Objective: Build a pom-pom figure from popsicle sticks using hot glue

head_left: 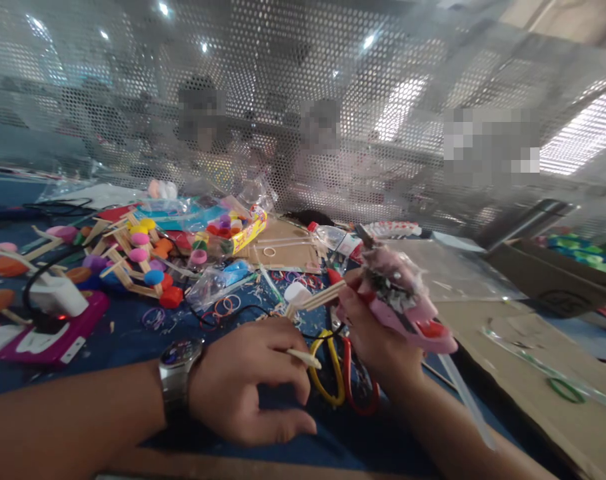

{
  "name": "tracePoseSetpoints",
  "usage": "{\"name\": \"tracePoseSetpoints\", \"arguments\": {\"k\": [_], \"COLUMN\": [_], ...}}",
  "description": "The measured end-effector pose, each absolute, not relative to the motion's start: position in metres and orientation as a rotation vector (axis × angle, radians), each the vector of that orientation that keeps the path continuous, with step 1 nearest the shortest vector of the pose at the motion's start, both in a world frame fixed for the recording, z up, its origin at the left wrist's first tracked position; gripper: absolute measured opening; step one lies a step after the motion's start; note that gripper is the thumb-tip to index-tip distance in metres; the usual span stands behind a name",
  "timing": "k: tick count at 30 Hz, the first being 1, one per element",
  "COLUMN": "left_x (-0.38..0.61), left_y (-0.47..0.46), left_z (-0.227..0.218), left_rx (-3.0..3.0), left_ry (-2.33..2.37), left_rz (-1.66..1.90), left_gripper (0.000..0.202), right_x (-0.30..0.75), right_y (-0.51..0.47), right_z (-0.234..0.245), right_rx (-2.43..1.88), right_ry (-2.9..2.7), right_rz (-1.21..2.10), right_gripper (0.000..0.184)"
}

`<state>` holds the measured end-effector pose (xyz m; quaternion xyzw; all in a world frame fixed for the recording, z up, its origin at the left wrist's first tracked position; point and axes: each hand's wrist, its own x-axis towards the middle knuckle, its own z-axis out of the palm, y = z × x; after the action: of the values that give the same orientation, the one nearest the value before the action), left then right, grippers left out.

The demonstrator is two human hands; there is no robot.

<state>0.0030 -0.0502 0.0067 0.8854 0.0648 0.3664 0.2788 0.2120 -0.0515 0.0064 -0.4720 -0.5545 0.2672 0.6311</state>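
My left hand point(250, 377) is closed, with a pale wooden stick point(305, 359) poking out between its curled fingers. Beyond the knuckles, joined wooden sticks point(325, 295) with a white round piece point(297, 293) reach toward my right hand; whether either hand grips them is hidden. My right hand point(375, 340) is wrapped round a pink glue gun point(437, 332), its front part covered in grey and pinkish fluff. A translucent glue stick point(467, 400) sticks out of its rear end. Between my hands lie a yellow loop handle point(327, 370) and a red loop handle point(360, 387) on the blue table.
At left, wooden-stick pieces with coloured round caps point(143, 257) lie piled near a magenta power strip point(77, 333) with a white plug. Behind are a yellow box point(250, 232), rubber bands point(225, 307) and a plastic bottle point(335, 240). Cardboard point(547, 373) covers the right; perforated metal point(283, 80) stands behind.
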Motion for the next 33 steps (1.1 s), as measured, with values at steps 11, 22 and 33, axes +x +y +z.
{"name": "tracePoseSetpoints", "arguments": {"k": [11,22,33], "left_x": [0.003,0.002,0.002], "left_y": [-0.050,-0.050,-0.048], "left_z": [0.005,0.005,0.004], "left_rx": [2.366,2.379,2.394], "left_ry": [0.198,0.224,0.227], "left_rz": [0.981,0.947,0.940], "left_gripper": [0.019,0.018,0.017], "right_x": [0.206,0.205,0.206], "right_y": [-0.040,-0.036,-0.034], "right_z": [0.006,0.002,0.003], "right_rx": [-1.067,-1.043,-1.049], "right_ry": [-1.049,-0.905,-0.942], "right_rz": [0.870,0.935,0.953], "right_gripper": [0.028,0.034,0.034]}}
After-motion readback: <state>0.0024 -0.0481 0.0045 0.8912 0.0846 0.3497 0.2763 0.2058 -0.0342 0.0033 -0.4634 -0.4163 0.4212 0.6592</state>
